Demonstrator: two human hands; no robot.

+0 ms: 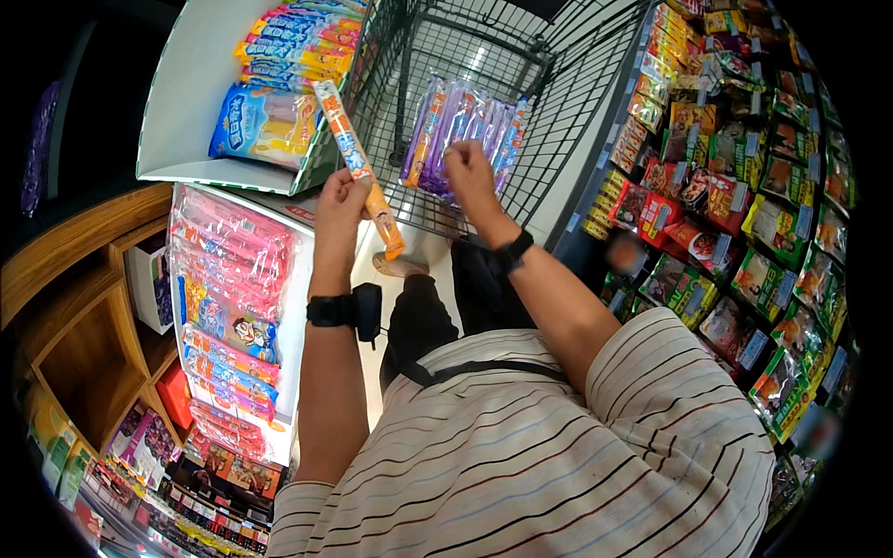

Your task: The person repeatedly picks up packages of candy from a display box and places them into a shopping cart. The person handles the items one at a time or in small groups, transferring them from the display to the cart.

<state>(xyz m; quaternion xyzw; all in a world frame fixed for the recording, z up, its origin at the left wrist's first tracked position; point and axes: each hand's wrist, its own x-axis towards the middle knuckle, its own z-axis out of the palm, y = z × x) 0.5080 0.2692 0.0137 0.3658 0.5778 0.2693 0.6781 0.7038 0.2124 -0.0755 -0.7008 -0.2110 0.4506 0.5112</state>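
My left hand point(343, 197) grips a long orange-and-white ice pop tube point(356, 160) by its lower half, and the tube slants up to the left. In the wire shopping cart point(579, 118) lies a row of purple ice pop tubes point(457, 115), with an orange-wrapped tube point(424, 132) at the row's left side and a blue-and-orange one point(513, 139) at its right. Over the near part of this row is my right hand point(469, 167), its fingers curled. Whether those fingers pinch anything is hidden.
Left of the cart, a white display box point(188, 118) holds colourful ice pops point(300, 45) and a blue bag point(261, 125). Below it are pink packs point(234, 244) on a white stand. Wooden shelving point(91, 356) stands farther left. Packaged snacks point(711, 202) fill the right-hand rack.
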